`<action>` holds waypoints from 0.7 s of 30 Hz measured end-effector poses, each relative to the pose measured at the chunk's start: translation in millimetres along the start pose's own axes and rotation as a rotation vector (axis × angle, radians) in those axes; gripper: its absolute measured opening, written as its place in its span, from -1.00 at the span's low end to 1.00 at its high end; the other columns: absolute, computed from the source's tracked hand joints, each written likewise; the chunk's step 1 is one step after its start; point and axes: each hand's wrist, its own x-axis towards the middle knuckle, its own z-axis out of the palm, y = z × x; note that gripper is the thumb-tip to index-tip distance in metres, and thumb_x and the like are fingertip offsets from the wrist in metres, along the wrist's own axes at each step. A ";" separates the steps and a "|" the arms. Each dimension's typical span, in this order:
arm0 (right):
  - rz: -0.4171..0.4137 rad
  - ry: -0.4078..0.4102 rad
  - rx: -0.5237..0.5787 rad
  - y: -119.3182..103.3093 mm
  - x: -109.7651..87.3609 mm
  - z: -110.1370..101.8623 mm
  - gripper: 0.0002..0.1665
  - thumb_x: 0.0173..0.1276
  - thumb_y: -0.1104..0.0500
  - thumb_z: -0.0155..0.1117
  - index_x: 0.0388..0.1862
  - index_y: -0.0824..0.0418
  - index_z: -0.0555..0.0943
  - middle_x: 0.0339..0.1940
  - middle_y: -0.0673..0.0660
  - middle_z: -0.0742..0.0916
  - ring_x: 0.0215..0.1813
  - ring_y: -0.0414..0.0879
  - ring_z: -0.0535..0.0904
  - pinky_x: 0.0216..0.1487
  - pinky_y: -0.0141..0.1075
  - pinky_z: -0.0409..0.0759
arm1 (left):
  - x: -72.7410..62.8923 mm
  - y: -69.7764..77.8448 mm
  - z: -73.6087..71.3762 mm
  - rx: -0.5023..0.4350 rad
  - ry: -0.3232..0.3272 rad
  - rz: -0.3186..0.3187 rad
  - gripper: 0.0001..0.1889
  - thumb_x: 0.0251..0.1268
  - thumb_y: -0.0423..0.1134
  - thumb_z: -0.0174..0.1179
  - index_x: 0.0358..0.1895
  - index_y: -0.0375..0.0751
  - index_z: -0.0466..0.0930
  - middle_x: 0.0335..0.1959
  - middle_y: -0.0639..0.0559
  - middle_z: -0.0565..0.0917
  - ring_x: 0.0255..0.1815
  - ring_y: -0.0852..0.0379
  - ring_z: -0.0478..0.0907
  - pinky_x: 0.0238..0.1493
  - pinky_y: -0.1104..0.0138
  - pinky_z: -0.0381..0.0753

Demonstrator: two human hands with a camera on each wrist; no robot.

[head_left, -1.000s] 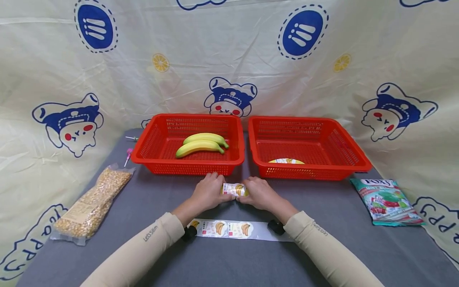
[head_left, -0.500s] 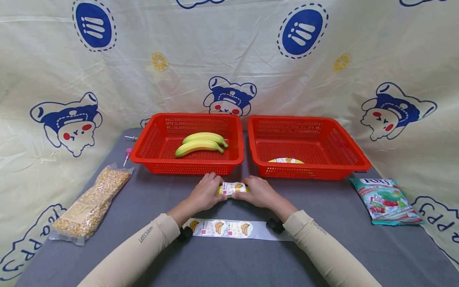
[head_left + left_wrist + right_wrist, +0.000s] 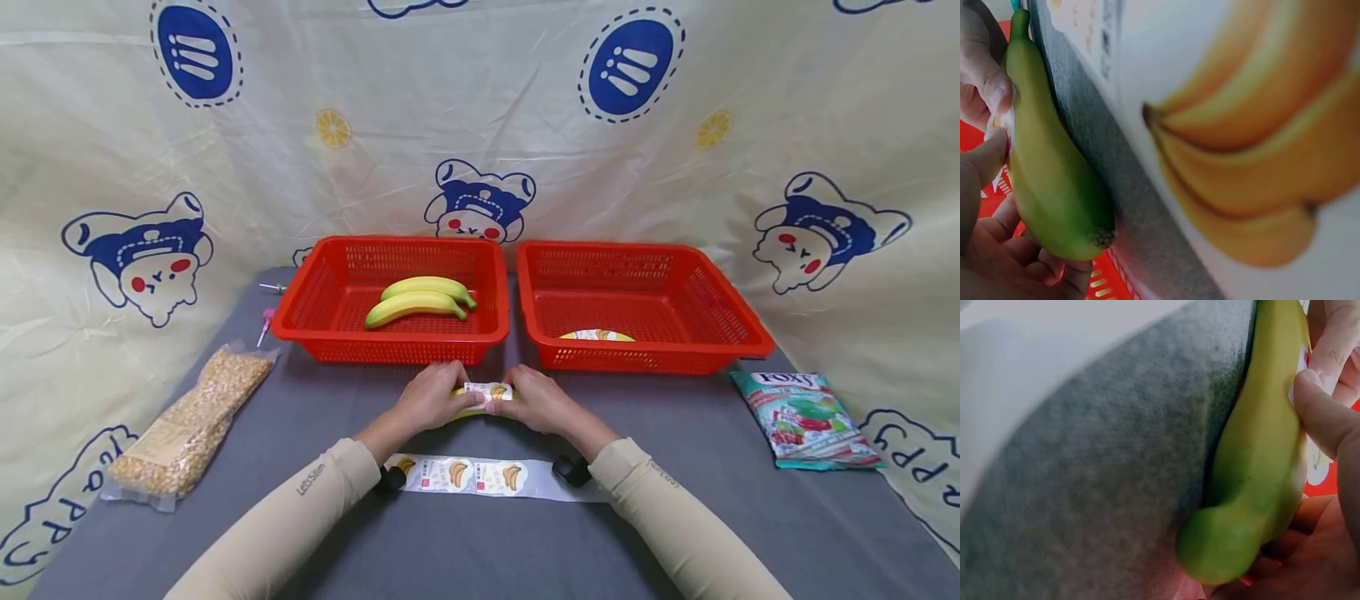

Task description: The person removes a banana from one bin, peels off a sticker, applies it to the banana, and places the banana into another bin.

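A yellow-green banana [image 3: 1054, 169] lies between my two hands, close to the table surface. Around its near side sits a white label [image 3: 477, 389] printed with bananas. My left hand [image 3: 429, 400] holds one end, fingers curled behind it and thumb pressing the label's edge. At the other end, my right hand [image 3: 542, 403] grips the banana the same way, its thumb on the label too. In the right wrist view the banana's rounded green tip [image 3: 1217, 545] shows past the fingers. A strip of banana labels [image 3: 489, 478] lies flat below the wrists.
A red basket [image 3: 390, 350] with two bananas [image 3: 417, 305] stands at the back left. Beside it, another red basket [image 3: 622, 360] holds a labelled banana [image 3: 597, 335]. A bag of kernels [image 3: 191, 421] lies left, a candy bag [image 3: 806, 421] right.
My left thumb has shifted along the banana onto the label's edge, and more yellow peel shows at the left. The right hand has barely moved and keeps its hold.
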 end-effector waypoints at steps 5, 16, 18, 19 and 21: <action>0.002 -0.011 0.054 2.6 1.0 1.8 -0.52 0.09 -0.15 0.40 -0.25 0.18 0.52 -0.32 0.04 0.56 -0.29 -0.14 0.44 -0.25 -0.31 0.41 | 5.1 -7.5 0.7 -0.216 -0.053 -0.112 -0.82 0.20 -0.08 0.25 -0.32 -0.10 0.57 -0.36 0.04 0.61 -0.33 0.15 0.45 -0.29 0.35 0.39; 0.039 -0.035 0.095 2.7 3.5 2.0 -0.50 0.08 -0.16 0.41 -0.24 0.18 0.50 -0.32 0.06 0.56 -0.30 -0.12 0.44 -0.28 -0.33 0.37 | 7.7 -16.4 -1.8 -0.502 -0.138 -0.303 -0.79 0.22 -0.19 0.23 -0.14 -0.18 0.68 -0.13 -0.05 0.64 -0.16 0.11 0.47 -0.17 0.37 0.40; 0.052 -0.037 0.114 3.6 4.4 1.9 -0.50 0.07 -0.15 0.42 -0.24 0.18 0.50 -0.33 0.06 0.57 -0.31 -0.11 0.44 -0.31 -0.33 0.38 | 5.6 -14.8 -1.7 -0.443 -0.147 -0.252 -0.74 0.20 -0.16 0.26 -0.10 -0.19 0.67 -0.14 -0.04 0.65 -0.16 0.12 0.48 -0.13 0.35 0.42; 0.055 -0.036 0.128 4.3 5.1 1.6 -0.50 0.06 -0.15 0.43 -0.25 0.19 0.51 -0.33 0.07 0.57 -0.31 -0.11 0.44 -0.32 -0.33 0.38 | 4.5 -13.6 -1.8 -0.411 -0.149 -0.226 -0.72 0.18 -0.14 0.27 -0.09 -0.19 0.66 -0.14 -0.04 0.65 -0.16 0.12 0.48 -0.11 0.33 0.44; 0.057 -0.040 0.153 6.1 6.5 1.3 -0.50 0.05 -0.14 0.44 -0.26 0.19 0.52 -0.34 0.07 0.58 -0.32 -0.11 0.44 -0.34 -0.33 0.39 | 2.8 -11.2 -1.7 -0.348 -0.151 -0.181 -0.68 0.15 -0.12 0.30 -0.07 -0.20 0.65 -0.16 -0.04 0.66 -0.18 0.12 0.49 -0.08 0.30 0.46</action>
